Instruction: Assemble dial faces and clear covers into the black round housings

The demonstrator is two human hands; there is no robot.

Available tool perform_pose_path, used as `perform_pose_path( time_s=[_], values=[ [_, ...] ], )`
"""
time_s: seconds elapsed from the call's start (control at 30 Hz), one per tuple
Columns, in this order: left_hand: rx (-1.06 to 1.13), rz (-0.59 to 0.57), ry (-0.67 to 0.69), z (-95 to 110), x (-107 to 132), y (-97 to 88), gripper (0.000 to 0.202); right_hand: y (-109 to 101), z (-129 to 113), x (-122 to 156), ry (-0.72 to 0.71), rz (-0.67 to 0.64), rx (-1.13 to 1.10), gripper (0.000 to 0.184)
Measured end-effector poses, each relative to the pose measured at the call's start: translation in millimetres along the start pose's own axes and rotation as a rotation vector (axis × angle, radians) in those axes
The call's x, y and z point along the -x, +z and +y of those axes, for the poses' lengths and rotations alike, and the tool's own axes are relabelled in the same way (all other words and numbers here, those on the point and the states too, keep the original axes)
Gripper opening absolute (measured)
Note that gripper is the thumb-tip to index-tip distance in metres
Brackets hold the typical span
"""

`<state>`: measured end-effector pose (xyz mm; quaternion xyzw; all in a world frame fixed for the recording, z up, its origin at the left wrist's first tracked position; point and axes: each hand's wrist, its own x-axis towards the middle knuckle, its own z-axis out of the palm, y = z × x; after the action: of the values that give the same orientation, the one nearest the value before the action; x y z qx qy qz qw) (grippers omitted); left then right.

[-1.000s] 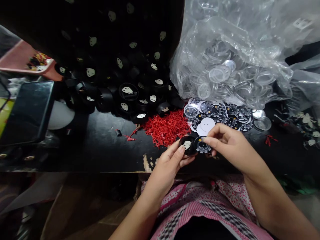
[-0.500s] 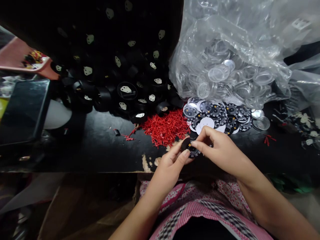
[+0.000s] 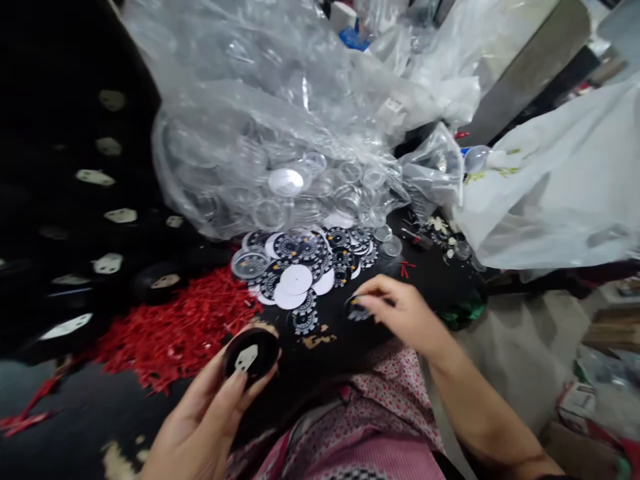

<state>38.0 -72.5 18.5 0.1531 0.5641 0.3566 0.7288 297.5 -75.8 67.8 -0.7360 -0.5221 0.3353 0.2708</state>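
Observation:
My left hand (image 3: 213,407) is closed around a small black round housing (image 3: 253,353). A whitish plate with small holes lies inside it, and my thumb touches the plate's lower end. Off to the right, my right hand (image 3: 395,307) pinches the edge of a black dial disc (image 3: 358,309) with white markings, just over the dark table; a slight blur hides whether the disc touches it. Between the hands and the bag is a pile of black printed dials and white discs (image 3: 295,280). A few small dials (image 3: 305,321) lie at its near edge.
Red slender pieces (image 3: 185,327) are heaped left of centre. Black housings with whitish plates (image 3: 107,263) are piled at far left. A clear plastic bag of round transparent covers (image 3: 290,180) stands behind the dials. White plastic bag (image 3: 555,193) is at right.
The view has swung right. My hands, together at one black dial before, are now apart: the left holds the housing with its plate showing, the right has moved away with a dial.

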Motion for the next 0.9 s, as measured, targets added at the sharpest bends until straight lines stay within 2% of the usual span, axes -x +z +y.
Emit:
perform_pose_path(
  time_s=[0.07,0.13,0.2,0.27,0.33,0.37,0.4,0.43,0.47,0.57,0.63,0.77,0.83,0.9],
  values=[
    [0.018,-0.003,0.017,0,2,-0.3,0.052,-40,34,8,0.066,0.203,0.094,0.03],
    [0.067,-0.001,0.074,0,3,0.0,0.048,-72,63,13,0.105,0.333,0.155,0.036],
    [0.125,-0.012,0.136,-1,4,0.7,0.042,-86,80,12,0.111,0.428,0.22,0.033],
    [0.166,-0.015,0.192,-2,3,1.4,0.039,-76,79,5,0.054,0.527,0.285,0.03],
    [0.185,-0.028,0.216,-3,2,2.2,0.037,-46,57,-3,-0.136,0.546,0.368,0.026],
    [0.19,-0.037,0.215,-4,2,2.7,0.036,-27,41,-8,-0.281,0.476,0.39,0.024],
    [0.191,-0.048,0.207,-4,3,3.0,0.035,-7,23,-13,-0.395,0.309,0.357,0.023],
    [0.19,-0.053,0.198,-4,4,3.2,0.033,12,5,-19,-0.475,0.131,0.315,0.023],
    [0.189,-0.054,0.192,-5,5,3.0,0.032,30,-11,-26,-0.506,0.055,0.333,0.026],
    [0.196,-0.041,0.2,-5,10,-0.3,0.029,64,-39,-47,-0.503,0.022,0.566,0.042],
    [0.205,-0.037,0.209,-6,11,-3.8,0.029,69,-43,-57,-0.478,0.018,0.598,0.039],
    [0.216,-0.053,0.197,-7,6,-7.5,0.03,58,-36,-65,-0.369,-0.023,0.318,0.011],
    [0.232,-0.061,0.186,-6,4,-6.5,0.03,50,-35,-65,-0.289,-0.048,0.168,0.011],
    [0.26,-0.07,0.179,-3,2,-3.6,0.029,46,-35,-63,-0.29,-0.021,0.1,0.016]
  ],
)
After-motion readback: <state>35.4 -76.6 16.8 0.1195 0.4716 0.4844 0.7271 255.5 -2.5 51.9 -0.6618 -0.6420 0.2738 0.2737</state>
